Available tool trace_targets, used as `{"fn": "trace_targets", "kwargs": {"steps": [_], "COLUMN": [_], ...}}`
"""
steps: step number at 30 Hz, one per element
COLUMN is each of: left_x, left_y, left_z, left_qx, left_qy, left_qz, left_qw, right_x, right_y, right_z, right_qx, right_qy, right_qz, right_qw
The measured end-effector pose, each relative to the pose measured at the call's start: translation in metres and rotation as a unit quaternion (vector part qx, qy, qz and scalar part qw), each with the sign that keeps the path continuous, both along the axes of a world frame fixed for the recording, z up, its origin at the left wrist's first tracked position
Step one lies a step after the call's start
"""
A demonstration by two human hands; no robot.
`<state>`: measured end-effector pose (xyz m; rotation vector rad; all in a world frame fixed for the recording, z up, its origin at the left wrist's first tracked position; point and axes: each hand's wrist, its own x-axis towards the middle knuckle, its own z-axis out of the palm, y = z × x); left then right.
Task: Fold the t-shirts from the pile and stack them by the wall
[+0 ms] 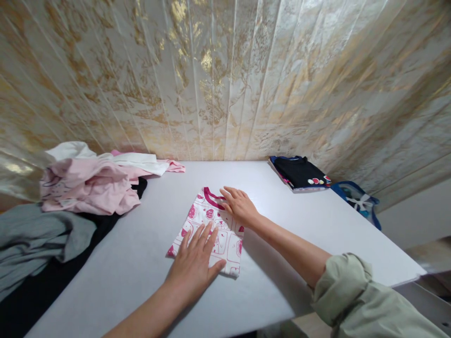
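Note:
A folded white shirt (229, 239) with pink-red prints and a dark pink neckband lies in the middle of the white table. My left hand (197, 258) rests flat on its lower left part, fingers spread and thumb out to the side. Over the upper right part, beside the neckband, my right hand (239, 205) lies with its fingers stretched out. Neither hand grips the cloth. Part of the print and the right end of the neckband are hidden under my hands.
Loose clothes pile up on the left: a pink garment (91, 185), a grey one (42, 239) and black cloth. At the back right sits a folded stack with a black shirt (296, 170) on top. A blue-edged bag (362, 204) stands beyond the table's (317, 234) right edge.

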<state>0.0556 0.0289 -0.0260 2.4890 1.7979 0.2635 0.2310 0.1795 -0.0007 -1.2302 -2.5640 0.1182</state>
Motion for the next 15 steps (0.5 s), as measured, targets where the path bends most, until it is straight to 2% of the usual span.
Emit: {"fn": "trace_targets", "kwargs": {"steps": [4, 10, 13, 15], "left_x": [-0.005, -0.01, -0.017, -0.029], "left_y": [-0.01, -0.043, -0.055, -0.056], "left_z": [-0.005, -0.001, 0.006, 0.011], "left_qx": [0.024, -0.019, -0.021, -0.009], "left_qy": [-0.016, -0.013, -0.02, -0.026], "left_qz": [-0.048, -0.096, -0.119, -0.128], "left_qw": [0.998, 0.995, 0.993, 0.991], "right_x": [0.0, -0.002, 0.007, 0.023], "right_y": [-0.02, -0.022, -0.014, -0.008], "right_z": [-0.006, -0.014, -0.009, -0.002], "right_qx": [-0.023, -0.031, -0.042, -0.045], "right_qy": [-0.01, 0.005, 0.064, 0.152], "right_qz": [0.066, 0.078, 0.089, 0.038], "right_qw": [0.997, 0.996, 0.993, 0.987]}}
